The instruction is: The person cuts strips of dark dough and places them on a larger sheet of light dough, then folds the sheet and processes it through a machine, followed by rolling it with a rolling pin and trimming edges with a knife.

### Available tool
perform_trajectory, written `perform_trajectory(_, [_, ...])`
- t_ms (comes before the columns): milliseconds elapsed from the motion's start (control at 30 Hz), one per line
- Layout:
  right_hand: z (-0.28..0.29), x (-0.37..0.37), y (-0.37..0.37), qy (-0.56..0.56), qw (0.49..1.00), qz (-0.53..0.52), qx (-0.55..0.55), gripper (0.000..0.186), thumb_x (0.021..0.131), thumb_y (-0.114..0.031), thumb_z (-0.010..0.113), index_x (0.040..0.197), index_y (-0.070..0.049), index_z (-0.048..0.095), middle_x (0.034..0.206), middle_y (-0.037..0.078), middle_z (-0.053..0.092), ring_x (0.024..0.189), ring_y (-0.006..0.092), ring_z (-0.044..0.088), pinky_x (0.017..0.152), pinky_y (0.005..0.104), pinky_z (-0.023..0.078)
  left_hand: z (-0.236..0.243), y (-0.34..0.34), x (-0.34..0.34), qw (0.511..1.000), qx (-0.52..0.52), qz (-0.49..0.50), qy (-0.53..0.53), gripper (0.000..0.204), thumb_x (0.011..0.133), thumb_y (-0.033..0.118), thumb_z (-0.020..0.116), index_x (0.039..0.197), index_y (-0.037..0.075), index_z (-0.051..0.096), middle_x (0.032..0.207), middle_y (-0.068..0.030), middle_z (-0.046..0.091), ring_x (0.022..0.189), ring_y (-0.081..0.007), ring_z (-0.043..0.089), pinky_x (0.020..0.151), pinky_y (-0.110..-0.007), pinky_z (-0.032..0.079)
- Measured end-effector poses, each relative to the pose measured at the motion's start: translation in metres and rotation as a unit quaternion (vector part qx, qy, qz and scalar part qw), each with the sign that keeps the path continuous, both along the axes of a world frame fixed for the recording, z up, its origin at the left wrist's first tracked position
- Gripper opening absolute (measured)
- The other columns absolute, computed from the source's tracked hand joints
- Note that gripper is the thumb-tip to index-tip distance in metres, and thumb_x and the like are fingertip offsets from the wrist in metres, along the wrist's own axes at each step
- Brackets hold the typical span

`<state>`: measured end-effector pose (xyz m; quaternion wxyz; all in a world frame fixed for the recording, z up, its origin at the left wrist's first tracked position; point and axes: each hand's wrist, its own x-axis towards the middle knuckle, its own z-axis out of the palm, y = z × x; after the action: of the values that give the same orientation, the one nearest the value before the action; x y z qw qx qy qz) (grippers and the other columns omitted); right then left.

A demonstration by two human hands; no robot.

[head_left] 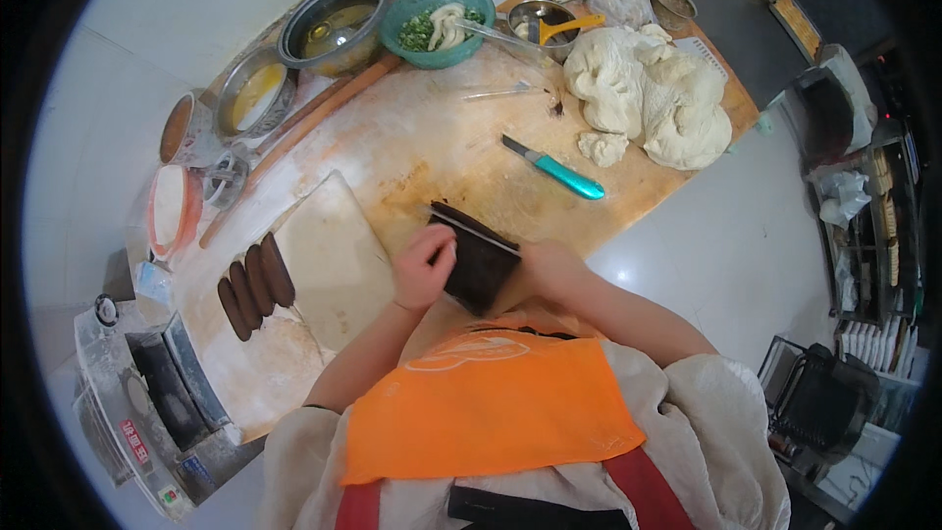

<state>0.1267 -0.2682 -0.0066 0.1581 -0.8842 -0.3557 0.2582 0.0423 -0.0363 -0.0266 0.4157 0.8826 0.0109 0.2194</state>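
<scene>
Teal-handled knife [559, 174] as reference: dark brown sheet [478, 273] lies left of it and nearer the person, a hand at each side. Key relation: sheet sits between the hands, to the right of the left hand's fingers and left of the right hand's; its longer edge slants from far left to near right, roughly parallel to the knife, with a pale strip [476, 234] along that far edge. Left hand [423, 268] overlaps the sheet's left side, fingers curled in rather than spread; right hand [549, 268] is at the right corner and is the one nearer the knife. Right fingertips are hidden and left ones small, so can't tell if either pinches. Flat pale dough [334, 255] left of the knife, dark rolls [257, 285] farther left; big dough mass [648, 98] right of the knife and farther off, small dough lump [601, 147] near its handle
</scene>
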Motion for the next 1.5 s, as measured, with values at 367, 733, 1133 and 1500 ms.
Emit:
perform_trajectory(367, [0.018, -0.057, -0.115, 0.042, 0.946, -0.303, 0.106, 0.016, 0.083, -0.015, 0.062, 0.083, 0.001, 0.062, 0.068, 0.022, 0.063, 0.061, 0.0378, 0.064, 0.058, 0.0422, 0.050, 0.011, 0.027, 0.103, 0.900, 0.158, 0.038, 0.404, 0.040, 0.067, 0.029, 0.082, 0.096, 0.004, 0.070, 0.096, -0.0174, 0.069, 0.094, -0.0335, 0.066, 0.084, -0.045, 0.052])
perform_trajectory(733, [0.058, -0.053, -0.033, 0.118, 0.922, -0.330, 0.164, 0.013, 0.087, -0.010, 0.061, 0.081, 0.001, 0.058, 0.054, 0.005, 0.053, 0.041, 0.0122, 0.049, 0.040, 0.0302, 0.037, 0.079, 0.083, -0.044, 0.910, -0.347, 0.228, 0.008, 0.040, 0.072, 0.006, 0.077, 0.111, 0.006, 0.067, 0.091, -0.0107, 0.071, 0.083, -0.0218, 0.067, 0.075, -0.032, 0.053])
perform_trajectory(1133, [0.075, -0.064, 0.063, 0.098, 0.979, -0.127, 0.126, 0.012, 0.088, -0.010, 0.063, 0.089, 0.001, 0.060, 0.060, 0.005, 0.055, 0.044, 0.0114, 0.049, 0.041, 0.0304, 0.037, -0.022, 0.210, -0.369, 0.607, -0.546, 0.574, -0.062, 0.022, 0.082, -0.005, 0.068, 0.103, -0.004, 0.061, 0.091, -0.0105, 0.066, 0.075, -0.0203, 0.066, 0.063, -0.029, 0.058])
perform_trajectory(1500, [0.063, -0.094, 0.047, 0.050, 0.985, -0.123, 0.110, 0.016, 0.085, -0.014, 0.065, 0.091, 0.001, 0.064, 0.063, 0.016, 0.061, 0.053, 0.0253, 0.059, 0.055, 0.0391, 0.047, -0.025, 0.200, -0.354, 0.613, -0.335, 0.716, -0.008, 0.042, 0.078, -0.005, 0.069, 0.118, 0.001, 0.058, 0.108, -0.0146, 0.061, 0.093, -0.0294, 0.064, 0.076, -0.040, 0.056])
